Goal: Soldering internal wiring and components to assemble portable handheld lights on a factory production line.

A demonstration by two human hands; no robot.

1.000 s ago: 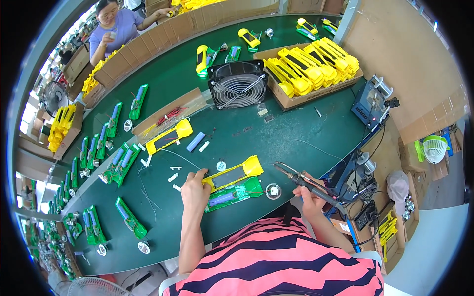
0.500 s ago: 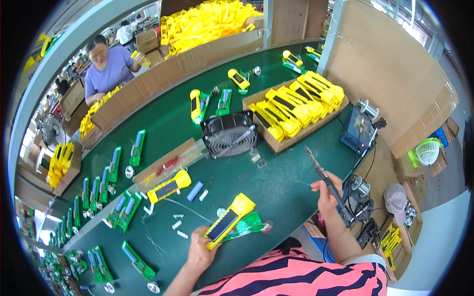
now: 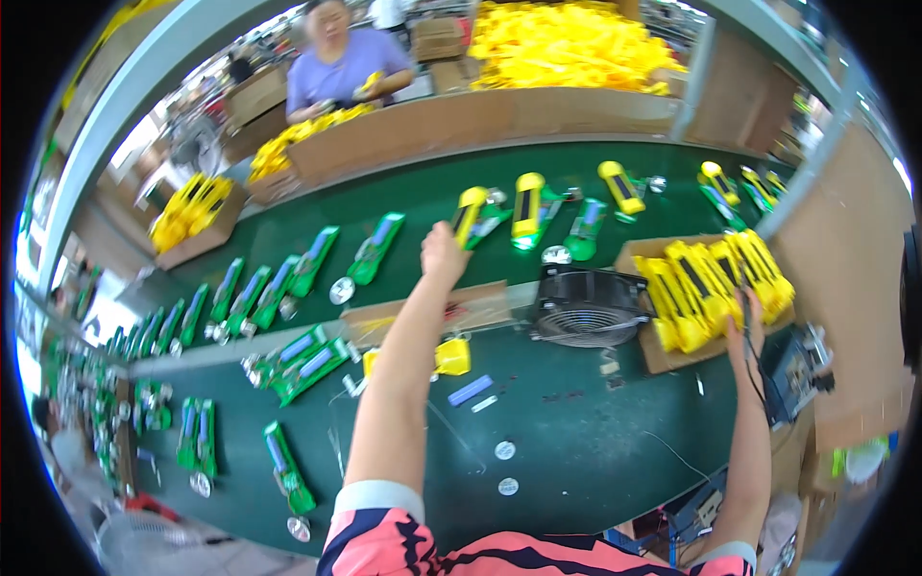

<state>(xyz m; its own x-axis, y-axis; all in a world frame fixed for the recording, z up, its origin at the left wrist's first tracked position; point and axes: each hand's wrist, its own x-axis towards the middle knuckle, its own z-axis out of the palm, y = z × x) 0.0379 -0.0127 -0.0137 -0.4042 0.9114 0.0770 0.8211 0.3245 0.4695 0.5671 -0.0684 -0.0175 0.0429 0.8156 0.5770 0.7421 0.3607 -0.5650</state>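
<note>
Left hand [image 3: 444, 255]: now stretched to far belt, closed on yellow-green unit [image 3: 471, 217], moved off near bench; right hand [image 3: 744, 322]: grips soldering iron [image 3: 754, 360], shifted beside yellow housings [image 3: 711, 288].

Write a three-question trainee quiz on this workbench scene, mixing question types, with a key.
1. True or false: the left hand is stretched to the far green belt, at a yellow-and-green part.
2. The right hand is beside: A) a tray of yellow casings; B) a bucket of water; C) a keyboard.
3. Fill in: the black square thing between the arms is a ____.

Key: 1 true; 2 A; 3 fan.
</note>
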